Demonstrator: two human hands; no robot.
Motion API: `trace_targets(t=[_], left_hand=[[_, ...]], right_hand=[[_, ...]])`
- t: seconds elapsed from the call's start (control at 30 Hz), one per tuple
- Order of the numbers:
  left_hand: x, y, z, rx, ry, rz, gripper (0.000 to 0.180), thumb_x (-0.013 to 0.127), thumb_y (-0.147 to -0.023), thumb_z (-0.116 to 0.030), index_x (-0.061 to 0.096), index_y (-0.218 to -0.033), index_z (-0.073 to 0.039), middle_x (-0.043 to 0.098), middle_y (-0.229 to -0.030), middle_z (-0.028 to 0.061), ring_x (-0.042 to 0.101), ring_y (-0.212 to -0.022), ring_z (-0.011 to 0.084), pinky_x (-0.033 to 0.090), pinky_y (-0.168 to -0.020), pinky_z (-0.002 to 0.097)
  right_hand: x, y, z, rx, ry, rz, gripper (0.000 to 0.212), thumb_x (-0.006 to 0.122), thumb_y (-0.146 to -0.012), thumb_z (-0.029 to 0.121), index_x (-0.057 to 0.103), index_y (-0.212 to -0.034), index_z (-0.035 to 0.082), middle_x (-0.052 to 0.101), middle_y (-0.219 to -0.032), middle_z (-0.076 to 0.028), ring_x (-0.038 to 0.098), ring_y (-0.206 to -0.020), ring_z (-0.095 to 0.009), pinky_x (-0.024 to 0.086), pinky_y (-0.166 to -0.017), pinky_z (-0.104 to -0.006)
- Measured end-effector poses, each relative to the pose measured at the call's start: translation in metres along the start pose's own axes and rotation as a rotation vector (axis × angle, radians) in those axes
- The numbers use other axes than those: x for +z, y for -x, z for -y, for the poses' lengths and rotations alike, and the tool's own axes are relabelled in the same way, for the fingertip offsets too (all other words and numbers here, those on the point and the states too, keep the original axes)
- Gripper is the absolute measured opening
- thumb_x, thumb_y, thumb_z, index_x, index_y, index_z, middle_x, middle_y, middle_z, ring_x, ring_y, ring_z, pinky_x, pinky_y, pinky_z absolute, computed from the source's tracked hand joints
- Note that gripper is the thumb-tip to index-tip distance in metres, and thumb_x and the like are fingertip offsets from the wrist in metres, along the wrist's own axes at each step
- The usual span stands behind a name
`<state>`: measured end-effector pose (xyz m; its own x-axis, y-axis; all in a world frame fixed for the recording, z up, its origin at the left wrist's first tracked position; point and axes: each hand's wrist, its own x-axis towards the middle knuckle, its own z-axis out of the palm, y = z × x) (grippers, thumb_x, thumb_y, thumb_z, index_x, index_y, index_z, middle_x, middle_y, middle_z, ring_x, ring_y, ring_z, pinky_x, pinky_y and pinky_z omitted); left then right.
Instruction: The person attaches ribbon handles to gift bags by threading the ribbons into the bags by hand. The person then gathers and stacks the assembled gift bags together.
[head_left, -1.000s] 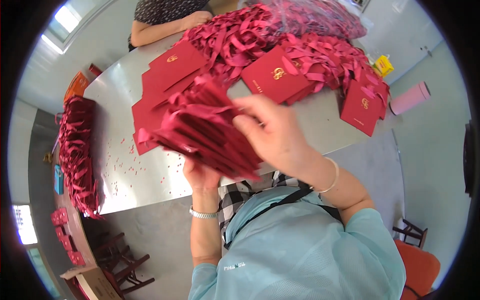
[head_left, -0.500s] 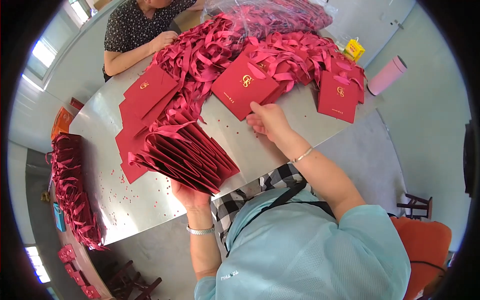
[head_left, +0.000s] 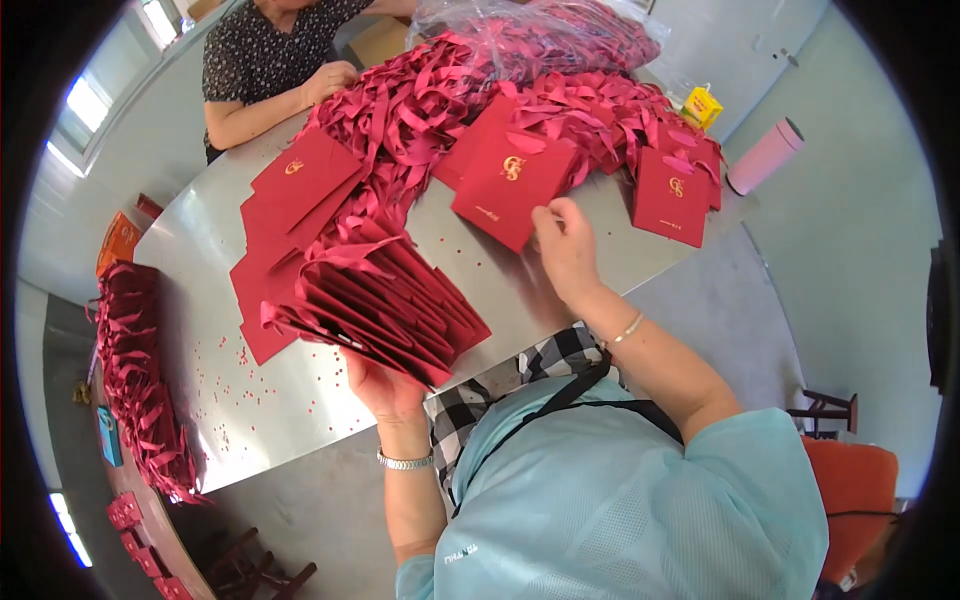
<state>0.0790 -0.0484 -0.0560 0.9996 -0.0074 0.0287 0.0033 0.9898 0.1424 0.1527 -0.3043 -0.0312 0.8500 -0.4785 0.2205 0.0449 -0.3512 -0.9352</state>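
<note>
My left hand [head_left: 385,390] is closed around the lower edge of a thick row of red paper gift bags [head_left: 390,300], which stand tilted side by side with ribbon handles at their upper left. At the front of the far pile, my right hand [head_left: 568,250] pinches the right corner of a single red gift bag [head_left: 510,190] with a gold emblem. Another bag lies partly under that one. Overlapping flat red bags [head_left: 300,190] lie to the left, beyond the row in my left hand.
A large heap of ribboned bags [head_left: 400,110], partly under clear plastic, covers the table's far side. More bags [head_left: 672,195], a pink bottle [head_left: 765,157] and a yellow box [head_left: 702,107] stand right. Red dots litter the metal table [head_left: 290,420]. A co-worker [head_left: 270,80] sits opposite.
My right hand has taken hold of the top gift bag and drawn it right, uncovering part of the bag beneath. My left hand with its row of bags has barely moved.
</note>
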Motion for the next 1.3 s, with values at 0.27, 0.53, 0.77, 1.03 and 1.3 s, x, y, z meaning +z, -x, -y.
trace_targets(t=[0.27,0.53,0.77,1.03,1.3], left_hand=[[-0.003,-0.001,0.003,-0.017,0.008,-0.003,0.05,0.052,-0.097,-0.032,0.042,-0.14,-0.008,0.049,-0.141,0.01,0.046,-0.128,0.0305,0.036,-0.109,0.0482],[0.006,0.002,0.003,0.015,0.05,-0.079,0.05,0.053,-0.094,-0.027,0.043,-0.139,-0.006,0.05,-0.14,0.0117,0.048,-0.127,0.0309,0.036,-0.11,0.0488],[0.014,-0.001,0.002,0.004,0.017,-0.153,0.054,0.043,-0.096,-0.04,0.045,-0.137,-0.006,0.051,-0.136,0.0148,0.05,-0.123,0.0338,0.04,-0.106,0.0494],[0.008,0.001,0.0,0.007,0.002,-0.179,0.052,0.034,-0.1,-0.039,0.042,-0.139,-0.006,0.049,-0.138,0.016,0.047,-0.126,0.0339,0.037,-0.108,0.0491],[0.01,0.003,0.001,-0.015,0.086,-0.075,0.05,0.043,-0.095,-0.031,0.044,-0.137,-0.004,0.054,-0.133,0.0165,0.054,-0.12,0.0334,0.044,-0.103,0.0506]], right_hand=[[-0.036,0.001,0.097,-0.501,0.274,0.001,0.012,0.06,-0.087,0.008,0.055,-0.095,0.0,0.061,-0.071,-0.018,0.061,-0.06,-0.031,0.047,-0.056,-0.0388],[-0.012,0.047,0.154,-0.481,0.102,0.513,0.014,0.061,-0.089,0.005,0.061,-0.1,-0.004,0.06,-0.07,-0.007,0.052,-0.064,-0.006,0.045,-0.057,-0.0246],[0.004,0.052,0.15,-0.319,-0.13,0.712,0.012,0.061,-0.089,0.009,0.06,-0.097,0.0,0.064,-0.077,-0.013,0.063,-0.064,-0.022,0.048,-0.057,-0.0317],[-0.008,0.044,0.146,-0.026,-0.347,1.01,0.034,0.067,-0.087,0.013,0.057,-0.114,-0.005,0.067,-0.086,-0.006,0.063,-0.076,-0.011,0.052,-0.067,-0.0256],[-0.014,0.051,0.155,-0.175,-0.171,0.945,0.056,0.059,-0.081,-0.003,0.043,-0.135,-0.001,0.052,-0.129,-0.013,0.054,-0.114,-0.017,0.048,-0.092,-0.0324]])
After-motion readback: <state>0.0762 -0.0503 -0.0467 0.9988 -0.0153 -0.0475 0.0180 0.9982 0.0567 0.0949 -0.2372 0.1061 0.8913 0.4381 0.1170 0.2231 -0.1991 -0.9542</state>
